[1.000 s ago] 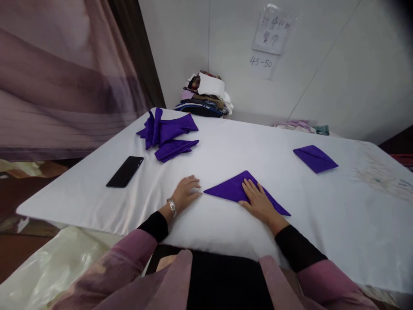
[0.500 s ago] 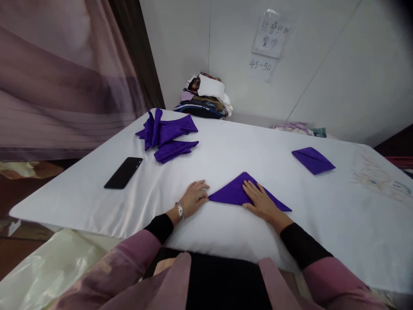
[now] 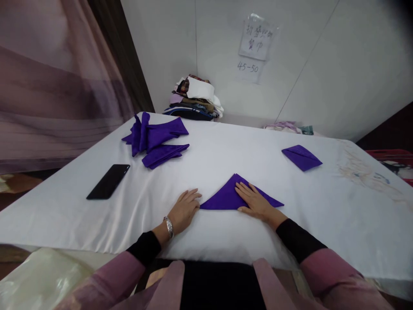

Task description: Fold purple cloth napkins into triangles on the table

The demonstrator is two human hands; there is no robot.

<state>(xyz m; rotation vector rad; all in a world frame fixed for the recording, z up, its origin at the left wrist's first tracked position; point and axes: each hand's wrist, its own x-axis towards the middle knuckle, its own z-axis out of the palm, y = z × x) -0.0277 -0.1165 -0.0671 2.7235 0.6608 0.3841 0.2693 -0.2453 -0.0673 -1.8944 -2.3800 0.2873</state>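
A purple cloth napkin (image 3: 222, 193), folded into a triangle, lies flat on the white-covered table (image 3: 226, 146) with its long edge towards me. My right hand (image 3: 253, 200) rests on its right half, fingers stretched out and palm down, covering part of the cloth. At the napkin's left corner is my left hand (image 3: 183, 211), with a silver bracelet on the wrist. Its fingers lie extended on the tablecloth, and the thumb side touches or nearly touches the corner tip.
Several crumpled purple napkins (image 3: 158, 137) are heaped at the back left, with a black phone (image 3: 109, 181) in front of them. A folded purple napkin (image 3: 302, 157) lies at the right. Piled clothes (image 3: 195, 99) sit beyond the far edge, below a paper sign (image 3: 256, 41).
The view has turned and shifted slightly, so the table's things appear moved in the picture. Both hands keep almost the same places on and beside the triangular napkin.
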